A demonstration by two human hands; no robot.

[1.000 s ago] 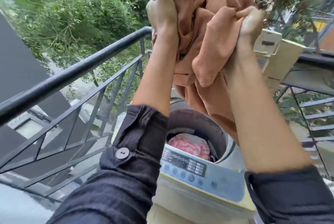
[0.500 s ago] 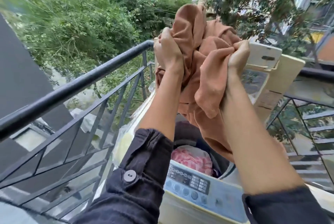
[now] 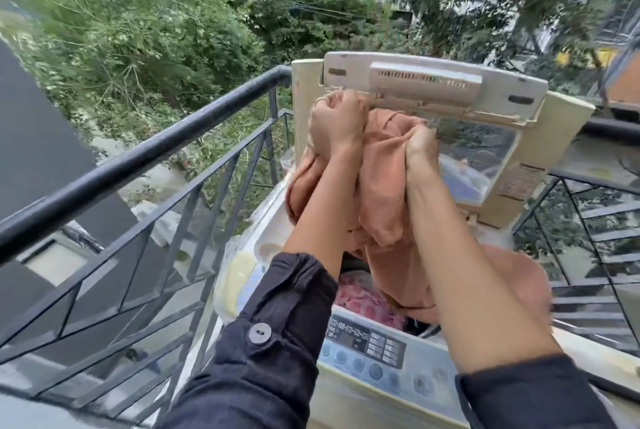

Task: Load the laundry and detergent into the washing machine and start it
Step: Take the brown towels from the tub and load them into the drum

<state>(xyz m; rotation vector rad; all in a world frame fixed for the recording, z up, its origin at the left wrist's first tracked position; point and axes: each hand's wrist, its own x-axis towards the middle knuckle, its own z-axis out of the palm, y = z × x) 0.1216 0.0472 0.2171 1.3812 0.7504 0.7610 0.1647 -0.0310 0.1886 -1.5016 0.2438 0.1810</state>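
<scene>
I've got both fists, left hand (image 3: pixel 334 123) and right hand (image 3: pixel 420 148), clenched on the orange cloth (image 3: pixel 384 200), hanging lengthwise straight above the open drum (image 3: pixel 363 300).

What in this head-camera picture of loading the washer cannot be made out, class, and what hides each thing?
- Drum depth, head view: the orange cloth and both forearms cover most of the opening; only some pink laundry shows.
- Control panel labels: too small and blurred to read.
- Detergent: none identifiable anywhere.
- Left hand and right hand: fingers buried in cloth.
- Washer base: cut off by the bottom edge.
</scene>
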